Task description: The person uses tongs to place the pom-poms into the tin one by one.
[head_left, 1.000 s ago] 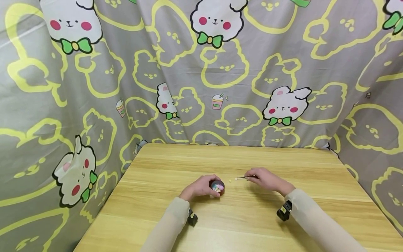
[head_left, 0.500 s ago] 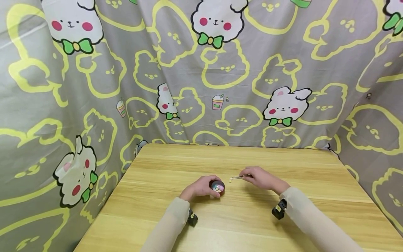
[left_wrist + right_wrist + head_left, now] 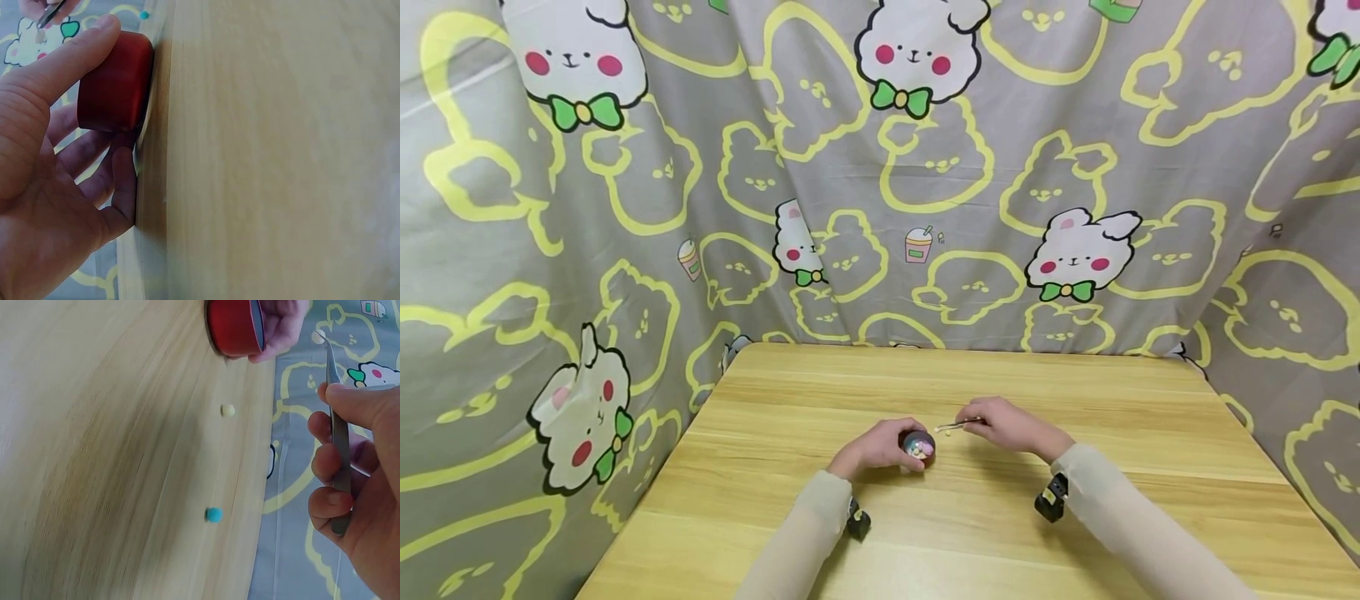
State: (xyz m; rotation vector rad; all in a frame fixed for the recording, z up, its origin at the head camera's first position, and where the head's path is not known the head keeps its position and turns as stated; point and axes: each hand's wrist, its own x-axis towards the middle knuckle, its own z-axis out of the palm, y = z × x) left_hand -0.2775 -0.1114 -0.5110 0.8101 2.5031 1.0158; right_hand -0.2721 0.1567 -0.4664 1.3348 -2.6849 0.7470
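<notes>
My left hand point(image 3: 880, 443) grips a small round red tin point(image 3: 117, 84) standing on the table, thumb on one side and fingers on the other. Inside the tin, several pastel pieces point(image 3: 919, 448) show in the head view. My right hand point(image 3: 1011, 427) holds metal tweezers point(image 3: 340, 444) between thumb and fingers. At their bent tip is a small pale bead point(image 3: 319, 336), raised above the table just right of the tin. Below the tweezers a pale yellow bead point(image 3: 228, 410) lies on the wood. A teal bead point(image 3: 214, 515) rests farther from the tin.
The wood-grain table point(image 3: 820, 392) reaches back to a grey curtain point(image 3: 850, 167) printed with rabbits and yellow outlines, which also hangs at both sides. Each wrist carries a small black camera point(image 3: 1051, 498).
My right hand has moved left with the tweezers and pale bead, passing over the yellow bead toward the tin. My left hand and the tin have stayed in place.
</notes>
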